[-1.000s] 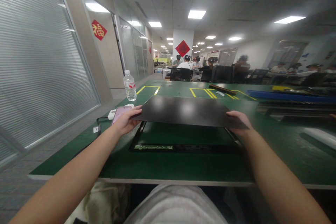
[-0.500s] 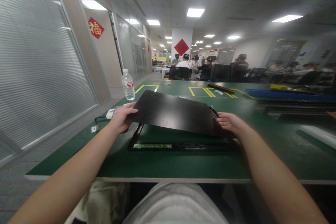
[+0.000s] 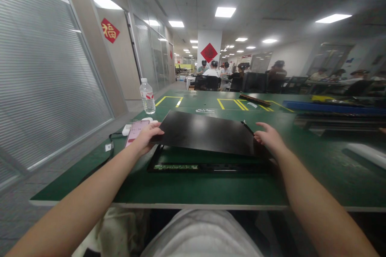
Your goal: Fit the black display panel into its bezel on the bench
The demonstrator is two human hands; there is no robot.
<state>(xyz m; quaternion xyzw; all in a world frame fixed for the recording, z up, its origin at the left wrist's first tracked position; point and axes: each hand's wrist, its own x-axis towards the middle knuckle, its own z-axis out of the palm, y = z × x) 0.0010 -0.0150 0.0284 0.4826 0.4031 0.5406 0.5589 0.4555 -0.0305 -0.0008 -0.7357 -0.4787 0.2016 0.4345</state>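
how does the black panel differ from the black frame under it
The black panel is a solid sheet; the black frame is open, with green table showing through. The panel is tilted, held by the left hand and right hand; the frame lies flat. Both are black rectangles.

Head view, forward-down, over table [image 3: 193, 192]
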